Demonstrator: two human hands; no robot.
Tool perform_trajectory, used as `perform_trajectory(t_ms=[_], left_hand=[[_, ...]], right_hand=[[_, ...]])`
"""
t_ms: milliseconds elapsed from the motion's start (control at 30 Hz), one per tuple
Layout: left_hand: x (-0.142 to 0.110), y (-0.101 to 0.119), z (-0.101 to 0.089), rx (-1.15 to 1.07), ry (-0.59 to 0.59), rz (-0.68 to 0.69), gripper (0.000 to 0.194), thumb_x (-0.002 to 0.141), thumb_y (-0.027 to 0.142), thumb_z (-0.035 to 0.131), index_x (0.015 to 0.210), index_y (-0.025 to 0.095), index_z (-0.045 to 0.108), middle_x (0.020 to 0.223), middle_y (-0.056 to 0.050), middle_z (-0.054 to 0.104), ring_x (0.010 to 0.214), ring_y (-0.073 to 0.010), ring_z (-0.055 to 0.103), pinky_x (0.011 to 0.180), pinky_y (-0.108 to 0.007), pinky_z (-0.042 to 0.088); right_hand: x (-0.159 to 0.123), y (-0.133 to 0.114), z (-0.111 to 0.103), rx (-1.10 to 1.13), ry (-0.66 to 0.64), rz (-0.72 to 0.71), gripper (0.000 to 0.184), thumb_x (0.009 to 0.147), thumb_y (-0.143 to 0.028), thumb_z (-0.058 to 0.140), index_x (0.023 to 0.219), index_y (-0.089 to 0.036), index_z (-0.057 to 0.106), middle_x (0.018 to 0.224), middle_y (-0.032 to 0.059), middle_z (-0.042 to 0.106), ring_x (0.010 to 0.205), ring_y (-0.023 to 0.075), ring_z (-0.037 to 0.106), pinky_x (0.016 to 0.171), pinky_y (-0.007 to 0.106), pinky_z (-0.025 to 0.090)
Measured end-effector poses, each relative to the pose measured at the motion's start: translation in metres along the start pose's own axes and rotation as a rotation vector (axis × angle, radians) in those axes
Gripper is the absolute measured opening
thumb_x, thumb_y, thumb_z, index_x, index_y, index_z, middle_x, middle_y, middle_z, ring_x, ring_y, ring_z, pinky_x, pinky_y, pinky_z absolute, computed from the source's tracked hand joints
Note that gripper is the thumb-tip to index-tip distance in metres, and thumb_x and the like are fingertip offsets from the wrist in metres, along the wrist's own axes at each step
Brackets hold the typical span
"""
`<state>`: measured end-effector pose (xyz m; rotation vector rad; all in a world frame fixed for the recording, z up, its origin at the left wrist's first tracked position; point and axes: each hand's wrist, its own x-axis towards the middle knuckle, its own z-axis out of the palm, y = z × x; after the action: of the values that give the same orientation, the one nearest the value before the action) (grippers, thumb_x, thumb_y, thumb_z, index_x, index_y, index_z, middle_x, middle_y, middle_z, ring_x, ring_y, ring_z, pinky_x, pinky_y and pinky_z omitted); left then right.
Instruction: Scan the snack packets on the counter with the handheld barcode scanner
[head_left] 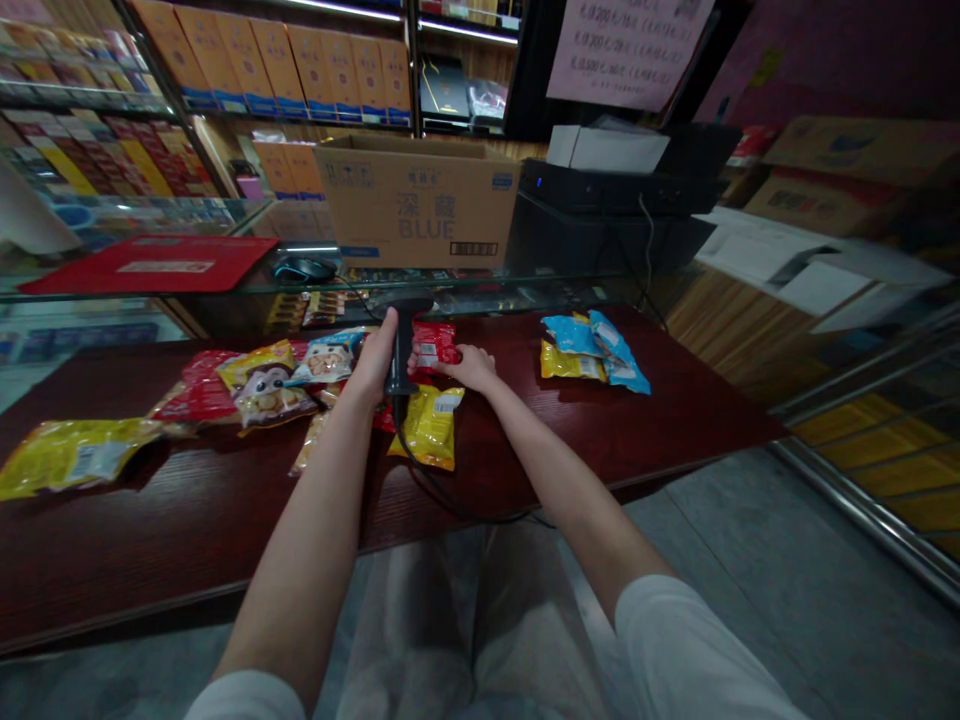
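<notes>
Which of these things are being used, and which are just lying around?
Being used: the barcode scanner in the left hand; the red snack packet under the right hand.

Just lying around: the computer mouse, the cardboard box, the blue packets, the red mat.

Dark red wood counter [187, 510] carries scattered snack packets [266, 385]. Yellow packet [71, 457] sits at left edge, blue-and-yellow packet pile [592, 355] near back right corner. Scanner cable [427, 480] trails over front edge.
</notes>
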<state>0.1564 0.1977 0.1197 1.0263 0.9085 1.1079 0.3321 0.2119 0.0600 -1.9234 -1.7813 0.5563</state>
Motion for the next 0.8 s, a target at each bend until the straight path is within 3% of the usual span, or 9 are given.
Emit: perform_trajectory(t_ms=[67, 200, 367, 467, 533, 633, 800], left_hand=[[-0.002, 0.001, 0.003, -0.002, 0.019, -0.009, 0.055, 0.095, 0.064, 0.046, 0.101, 0.013, 0.066, 0.055, -0.001, 0.061, 0.036, -0.0104, 0.049, 0.035, -0.022, 0.035], [-0.006, 0.004, 0.008, -0.048, -0.022, -0.01, 0.054, 0.096, 0.063, 0.045, 0.102, 0.013, 0.065, 0.055, 0.0, 0.06, 0.035, -0.0087, 0.047, 0.036, -0.021, 0.036], [-0.009, 0.0, 0.02, -0.108, -0.109, -0.069, 0.058, 0.093, 0.068, 0.046, 0.1, 0.012, 0.062, 0.056, 0.001, 0.058, 0.036, -0.0071, 0.046, 0.035, -0.019, 0.036], [-0.012, -0.007, 0.03, -0.097, -0.171, -0.112, 0.059, 0.093, 0.068, 0.046, 0.099, 0.012, 0.061, 0.056, 0.001, 0.059, 0.035, -0.0078, 0.047, 0.034, -0.019, 0.036], [-0.014, -0.013, 0.037, -0.073, -0.211, -0.134, 0.056, 0.094, 0.066, 0.046, 0.098, 0.011, 0.061, 0.056, 0.0, 0.06, 0.035, -0.0084, 0.048, 0.034, -0.019, 0.037], [-0.018, -0.021, 0.045, -0.028, -0.249, -0.16, 0.053, 0.094, 0.063, 0.049, 0.095, 0.011, 0.061, 0.056, -0.002, 0.061, 0.034, -0.0089, 0.048, 0.033, -0.02, 0.037], [-0.02, -0.027, 0.05, -0.003, -0.256, -0.181, 0.054, 0.091, 0.065, 0.054, 0.09, 0.011, 0.063, 0.054, -0.003, 0.061, 0.034, -0.01, 0.048, 0.033, -0.021, 0.039]], right_hand=[[0.0, 0.004, -0.001, 0.056, 0.023, 0.015, 0.045, 0.071, -0.044, 0.081, 0.102, -0.018, 0.061, 0.118, 0.0148, 0.07, 0.115, 0.0344, 0.062, 0.1, 0.049, 0.043], [0.008, 0.027, -0.007, 0.421, 0.18, -0.033, 0.056, 0.059, -0.022, 0.08, 0.106, -0.023, 0.05, 0.109, 0.005, 0.068, 0.101, 0.0245, 0.067, 0.094, 0.042, 0.052], [0.004, 0.072, -0.036, 0.86, 0.344, -0.096, 0.067, 0.053, -0.03, 0.083, 0.108, -0.026, 0.045, 0.117, 0.0043, 0.064, 0.105, 0.0237, 0.065, 0.09, 0.045, 0.058], [-0.008, 0.091, -0.052, 1.017, 0.351, -0.069, 0.072, 0.054, -0.035, 0.084, 0.114, -0.03, 0.044, 0.123, 0.0034, 0.062, 0.108, 0.0232, 0.065, 0.086, 0.045, 0.061], [-0.014, 0.096, -0.059, 1.082, 0.348, -0.025, 0.065, 0.059, -0.036, 0.08, 0.113, -0.031, 0.045, 0.12, 0.0011, 0.063, 0.107, 0.0217, 0.066, 0.085, 0.043, 0.063], [-0.019, 0.094, -0.062, 1.136, 0.319, 0.01, 0.052, 0.065, -0.034, 0.075, 0.109, -0.031, 0.046, 0.116, -0.001, 0.065, 0.104, 0.0201, 0.067, 0.082, 0.041, 0.064], [-0.022, 0.086, -0.059, 1.111, 0.264, 0.034, 0.052, 0.062, -0.031, 0.074, 0.106, -0.031, 0.045, 0.111, -0.0023, 0.066, 0.102, 0.02, 0.068, 0.081, 0.04, 0.063]])
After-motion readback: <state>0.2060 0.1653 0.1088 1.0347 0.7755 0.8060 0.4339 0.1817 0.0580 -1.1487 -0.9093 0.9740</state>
